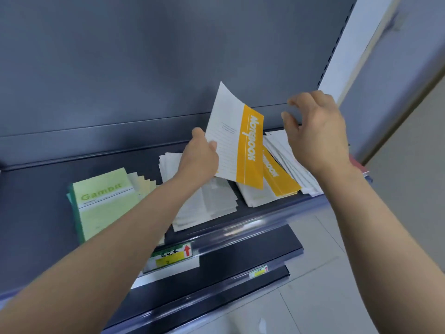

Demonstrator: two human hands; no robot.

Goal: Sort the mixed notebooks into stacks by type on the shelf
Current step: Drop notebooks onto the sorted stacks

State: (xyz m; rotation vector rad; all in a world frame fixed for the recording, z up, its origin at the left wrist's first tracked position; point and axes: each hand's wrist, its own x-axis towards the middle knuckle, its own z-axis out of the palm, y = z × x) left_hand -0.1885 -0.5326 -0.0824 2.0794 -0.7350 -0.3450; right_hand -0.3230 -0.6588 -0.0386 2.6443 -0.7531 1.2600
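Your left forearm crosses the middle pile of white notebooks (209, 203) and hides part of it. On the shelf (265, 218), the green Gambit stack (101, 203) lies at the left and the yellow-banded stack (279, 179) is fanned out at the right. Your left hand (199, 157) pinches a yellow-banded notebook (238, 138) by its white edge, tilted above that right stack. Your right hand (317, 136) hovers beside it, fingers (289, 116) spread, loosely curled, holding nothing.

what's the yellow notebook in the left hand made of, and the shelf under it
The yellow-banded notebook: thin paper or light card, matte; it bows and its top corner curls where the left hand pinches it. The shelf: probably painted sheet metal, dark grey, smooth; its front strip looks like clear glossy plastic.
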